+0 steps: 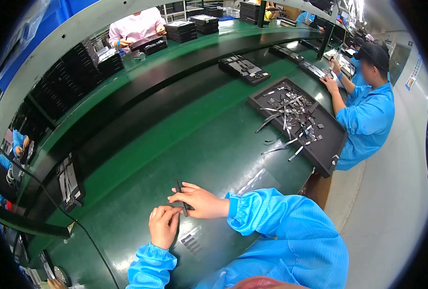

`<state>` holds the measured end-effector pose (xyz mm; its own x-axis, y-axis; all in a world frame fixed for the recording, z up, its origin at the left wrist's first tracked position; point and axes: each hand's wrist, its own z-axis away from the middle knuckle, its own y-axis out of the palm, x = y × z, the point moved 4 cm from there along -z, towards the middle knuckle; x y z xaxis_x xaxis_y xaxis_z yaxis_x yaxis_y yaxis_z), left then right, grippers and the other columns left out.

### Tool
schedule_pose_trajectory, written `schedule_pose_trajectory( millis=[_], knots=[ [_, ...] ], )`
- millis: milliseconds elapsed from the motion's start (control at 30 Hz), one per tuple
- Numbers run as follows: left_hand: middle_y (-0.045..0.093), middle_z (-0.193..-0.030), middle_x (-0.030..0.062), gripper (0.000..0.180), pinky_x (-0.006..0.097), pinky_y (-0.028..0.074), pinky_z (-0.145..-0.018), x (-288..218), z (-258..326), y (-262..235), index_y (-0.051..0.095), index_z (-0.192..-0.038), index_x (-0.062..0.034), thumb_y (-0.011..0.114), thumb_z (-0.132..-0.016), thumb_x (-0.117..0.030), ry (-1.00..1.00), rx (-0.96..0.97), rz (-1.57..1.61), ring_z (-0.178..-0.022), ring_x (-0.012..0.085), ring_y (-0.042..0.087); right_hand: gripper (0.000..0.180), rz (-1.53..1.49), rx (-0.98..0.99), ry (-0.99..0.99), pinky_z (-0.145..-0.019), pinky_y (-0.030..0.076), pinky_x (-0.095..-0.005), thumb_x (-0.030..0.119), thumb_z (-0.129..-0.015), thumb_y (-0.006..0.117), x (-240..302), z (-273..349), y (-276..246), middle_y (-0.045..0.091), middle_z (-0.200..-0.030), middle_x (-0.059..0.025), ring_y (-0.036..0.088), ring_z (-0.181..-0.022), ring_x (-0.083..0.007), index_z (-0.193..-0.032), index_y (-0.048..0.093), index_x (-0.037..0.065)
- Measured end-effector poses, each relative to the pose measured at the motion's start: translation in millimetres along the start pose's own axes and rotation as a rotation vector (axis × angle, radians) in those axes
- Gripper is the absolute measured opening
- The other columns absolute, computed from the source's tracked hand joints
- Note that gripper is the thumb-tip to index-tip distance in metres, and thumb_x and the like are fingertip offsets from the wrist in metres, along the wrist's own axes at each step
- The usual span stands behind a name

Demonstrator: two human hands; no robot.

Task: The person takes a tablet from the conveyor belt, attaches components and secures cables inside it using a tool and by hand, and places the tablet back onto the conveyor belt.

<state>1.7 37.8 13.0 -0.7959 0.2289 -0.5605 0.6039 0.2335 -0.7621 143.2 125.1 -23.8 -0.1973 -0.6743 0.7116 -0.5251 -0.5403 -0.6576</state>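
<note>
A slim black tool (184,207) was pinched in the right hand (199,202) over the green surface (209,149), its long axis running near to far, far end leaning slightly left. The left hand (163,227) curled beside its near end; whether it gripped anything, I couldn't tell. Far right sat a black tray (330,131) of loose cables (287,108).

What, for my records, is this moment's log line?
right hand: holds black stick; left hand: close by; black tray: loose parts

A green bench (214,144) bears a black tray (327,123) and clear plastic (258,181)
</note>
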Motion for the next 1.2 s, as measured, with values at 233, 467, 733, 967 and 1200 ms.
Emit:
schedule_pose_trajectory(
  millis=[233, 467, 733, 967, 1200],
  knots=[
    [0.063, -0.089, 0.0033, 0.013, 0.038, 0.046, -0.077, 0, -2, 1, 0.075, -0.093, -0.0110, 0.074, -0.082, -0.004, 0.014, -0.015, -0.008, -0.086, 0.0258, 0.060, 0.050, -0.022, -0.121, -0.085, -0.120, 0.026, -0.0536, 0.011, -0.083, 0.070, -2, 0, 0, 0.063, -0.124, -0.0125, 0.055, -0.124, -0.0328, -0.130, 0.052, 0.011],
    [0.063, -0.090, 0.0038, 0.014, 0.038, 0.046, -0.076, 4, -1, 3, 0.075, -0.093, -0.0106, 0.074, -0.081, -0.003, 0.031, -0.012, 0.008, -0.085, 0.0261, 0.060, 0.047, -0.008, -0.109, -0.073, -0.120, 0.026, -0.0536, 0.020, -0.088, 0.072, -3, 0, 0, 0.063, -0.124, -0.0128, 0.054, -0.126, -0.0326, -0.130, 0.052, 0.012],
    [0.064, -0.089, 0.0046, 0.015, 0.038, 0.046, -0.076, 7, -2, 5, 0.074, -0.094, -0.0098, 0.075, -0.080, -0.004, 0.016, -0.018, 0.023, -0.085, 0.0265, 0.061, 0.043, -0.005, -0.106, -0.064, -0.120, 0.026, -0.0532, 0.019, -0.089, 0.070, -7, 0, 2, 0.063, -0.126, -0.0122, 0.053, -0.129, -0.0317, -0.129, 0.054, 0.012],
    [0.066, -0.086, 0.0075, 0.016, 0.037, 0.048, -0.074, 5, -5, 5, 0.072, -0.093, -0.0056, 0.077, -0.078, -0.001, 0.040, -0.037, 0.028, -0.080, 0.0263, 0.061, 0.040, -0.012, -0.121, -0.066, -0.120, 0.027, -0.0528, 0.016, -0.090, 0.067, -6, -1, 0, 0.063, -0.126, -0.0120, 0.053, -0.130, -0.0313, -0.128, 0.055, 0.012],
    [0.066, -0.084, 0.0066, 0.015, 0.037, 0.048, -0.073, 7, -5, 6, 0.071, -0.091, -0.0055, 0.078, -0.078, -0.002, 0.006, -0.015, 0.055, -0.078, 0.0253, 0.061, 0.040, -0.012, -0.130, -0.076, -0.120, 0.027, -0.0533, 0.020, -0.090, 0.069, -7, -1, 0, 0.063, -0.126, -0.0114, 0.053, -0.130, -0.0318, -0.127, 0.055, 0.012]
  ],
)
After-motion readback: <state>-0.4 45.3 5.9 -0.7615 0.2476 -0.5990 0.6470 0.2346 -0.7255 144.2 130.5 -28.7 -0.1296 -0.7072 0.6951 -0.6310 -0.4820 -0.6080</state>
